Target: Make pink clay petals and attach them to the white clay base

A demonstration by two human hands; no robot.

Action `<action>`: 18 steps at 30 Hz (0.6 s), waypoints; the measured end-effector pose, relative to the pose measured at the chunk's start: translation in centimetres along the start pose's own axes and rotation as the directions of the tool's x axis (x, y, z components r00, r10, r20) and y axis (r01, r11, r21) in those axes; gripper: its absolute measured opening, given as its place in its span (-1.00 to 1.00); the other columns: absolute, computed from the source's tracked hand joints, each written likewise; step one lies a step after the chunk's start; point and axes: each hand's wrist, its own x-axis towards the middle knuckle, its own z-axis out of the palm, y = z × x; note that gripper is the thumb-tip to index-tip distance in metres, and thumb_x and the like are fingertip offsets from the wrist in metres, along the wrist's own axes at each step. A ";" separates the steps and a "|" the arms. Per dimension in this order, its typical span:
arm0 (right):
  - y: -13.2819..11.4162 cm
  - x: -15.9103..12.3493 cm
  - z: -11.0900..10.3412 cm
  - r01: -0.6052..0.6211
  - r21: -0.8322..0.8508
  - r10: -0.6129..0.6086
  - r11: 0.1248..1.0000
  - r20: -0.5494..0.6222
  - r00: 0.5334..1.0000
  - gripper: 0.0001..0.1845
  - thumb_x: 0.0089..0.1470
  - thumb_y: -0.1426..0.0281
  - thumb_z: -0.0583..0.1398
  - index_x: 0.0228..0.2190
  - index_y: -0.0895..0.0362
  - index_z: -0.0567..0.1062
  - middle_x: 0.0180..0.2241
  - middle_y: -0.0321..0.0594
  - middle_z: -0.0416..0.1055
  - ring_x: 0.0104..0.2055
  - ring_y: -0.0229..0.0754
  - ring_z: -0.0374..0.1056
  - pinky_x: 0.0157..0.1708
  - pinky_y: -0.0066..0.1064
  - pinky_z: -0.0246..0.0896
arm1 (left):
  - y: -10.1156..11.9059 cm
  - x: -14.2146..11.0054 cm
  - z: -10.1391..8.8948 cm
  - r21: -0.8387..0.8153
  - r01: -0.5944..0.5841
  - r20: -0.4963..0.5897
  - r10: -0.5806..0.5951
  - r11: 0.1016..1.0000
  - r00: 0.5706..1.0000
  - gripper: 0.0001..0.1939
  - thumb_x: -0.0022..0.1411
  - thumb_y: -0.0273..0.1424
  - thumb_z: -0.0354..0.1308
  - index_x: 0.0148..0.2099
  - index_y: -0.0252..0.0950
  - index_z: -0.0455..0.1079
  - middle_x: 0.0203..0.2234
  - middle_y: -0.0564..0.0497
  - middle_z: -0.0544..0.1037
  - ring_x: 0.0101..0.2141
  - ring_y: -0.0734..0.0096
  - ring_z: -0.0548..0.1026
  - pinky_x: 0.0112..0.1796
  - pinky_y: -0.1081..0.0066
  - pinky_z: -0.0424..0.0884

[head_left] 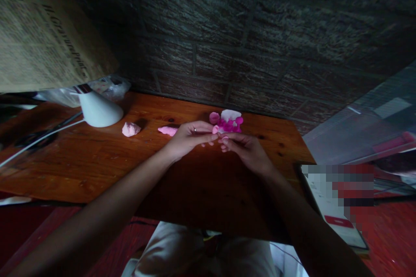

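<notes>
My left hand (190, 137) and my right hand (248, 149) meet over the wooden table (146, 160), thumbs and fingers pinched close together. A small pink piece (215, 129), which looks like modelling clay, shows at my left fingertips. Another bit of pink clay (225, 138) peeks out between my right thumb and fingers; their exact shapes are partly hidden. Just behind the hands lie bright magenta pieces (231, 125), a round pink piece (214, 117) and a pale sheet-like piece (231, 114). Left of my left hand rests a long pink lump (167, 130), partly covered by it.
A pale pink lump (131, 129) sits farther left, near a lamp's white base (100, 110) with its cable. The newspaper-print lampshade (48, 39) overhangs the upper left. A brick-patterned wall (221, 43) borders the table's back. At right, a tablet-like device (334, 212) lies by the edge.
</notes>
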 end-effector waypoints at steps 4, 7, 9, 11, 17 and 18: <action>-0.2 -0.1 0.0 -0.021 0.007 0.021 1.000 0.033 0.999 -0.62 0.01 0.07 0.42 -0.20 0.04 0.70 -0.28 -0.24 0.66 -0.33 -0.23 0.55 -0.22 -0.29 0.55 | -0.1 0.0 -0.1 -0.022 0.008 0.001 -0.008 1.000 1.000 -0.68 0.02 -0.36 0.51 -0.16 -0.34 0.59 -0.36 0.00 0.68 -0.44 0.48 0.55 -0.34 0.43 0.49; 0.0 0.0 -0.1 -0.028 0.001 0.028 1.000 0.042 0.999 -0.62 0.00 0.05 0.42 -0.25 0.07 0.70 -0.33 -0.25 0.65 -0.37 -0.25 0.53 -0.26 -0.33 0.54 | -0.1 0.1 -0.1 -0.011 -0.006 0.005 0.006 1.000 1.000 -0.71 0.03 -0.36 0.50 -0.18 -0.33 0.61 -0.35 0.00 0.68 -0.43 0.49 0.55 -0.31 0.43 0.49; 0.1 0.0 -0.1 -0.018 -0.006 0.018 1.000 0.033 0.999 -0.61 -0.01 0.03 0.42 -0.30 0.08 0.69 -0.38 -0.26 0.63 -0.39 -0.25 0.53 -0.28 -0.33 0.54 | -0.1 0.1 -0.1 0.008 -0.009 0.009 0.009 1.000 1.000 -0.75 0.04 -0.37 0.49 -0.22 -0.33 0.62 -0.36 0.00 0.68 -0.43 0.50 0.54 -0.30 0.43 0.49; 0.2 0.1 0.0 -0.003 -0.006 0.003 1.000 0.005 1.000 -0.60 0.00 0.01 0.41 -0.32 0.09 0.68 -0.39 -0.25 0.63 -0.40 -0.24 0.53 -0.30 -0.33 0.54 | -0.1 0.0 0.0 0.020 -0.004 0.006 0.004 1.000 1.000 -0.77 0.04 -0.38 0.49 -0.23 -0.33 0.62 -0.37 0.01 0.67 -0.43 0.50 0.54 -0.31 0.43 0.49; 0.3 0.2 0.0 0.022 0.011 -0.021 1.000 -0.047 0.999 -0.63 -0.01 0.04 0.42 -0.30 0.06 0.70 -0.36 -0.26 0.65 -0.37 -0.24 0.54 -0.29 -0.34 0.53 | -0.2 0.0 -0.1 0.025 0.032 -0.013 -0.032 0.999 0.999 -0.71 -0.01 -0.36 0.51 -0.23 -0.33 0.58 -0.37 0.00 0.68 -0.39 0.44 0.58 -0.34 0.45 0.47; 0.4 0.2 0.0 0.019 0.011 -0.018 1.000 -0.046 0.999 -0.63 -0.02 0.04 0.43 -0.29 0.05 0.70 -0.36 -0.26 0.66 -0.37 -0.23 0.54 -0.28 -0.33 0.53 | -0.2 -0.1 -0.1 0.017 0.037 -0.010 -0.037 0.999 0.999 -0.70 -0.02 -0.36 0.52 -0.23 -0.33 0.57 -0.36 0.00 0.68 -0.39 0.44 0.59 -0.36 0.46 0.47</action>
